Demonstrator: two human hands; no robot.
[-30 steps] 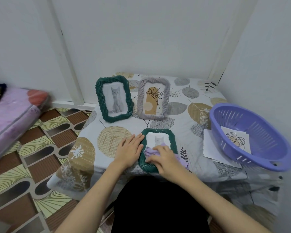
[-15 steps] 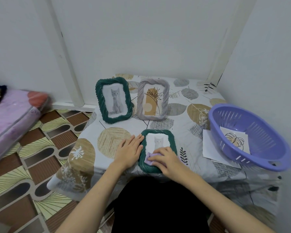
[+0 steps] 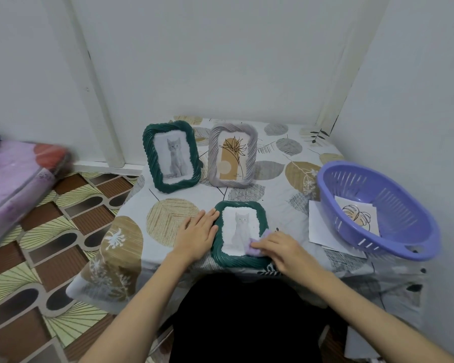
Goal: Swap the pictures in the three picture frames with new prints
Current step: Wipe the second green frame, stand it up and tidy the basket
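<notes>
In a white-walled corner, the leaf-print table point(image 3: 247, 189) has left fingers point(image 3: 206, 216) flat, right fingers point(image 3: 266, 243) pinching a cloth point(image 3: 257, 248).

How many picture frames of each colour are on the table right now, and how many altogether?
Green frames: 2, one standing, one lying flat under the hands
Grey frames: 1, standing
Total: 3

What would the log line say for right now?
step: wiping flat green frame | left hand: flat beside frame, steadying | right hand: presses purple cloth on glass | other two frames: upright
</notes>
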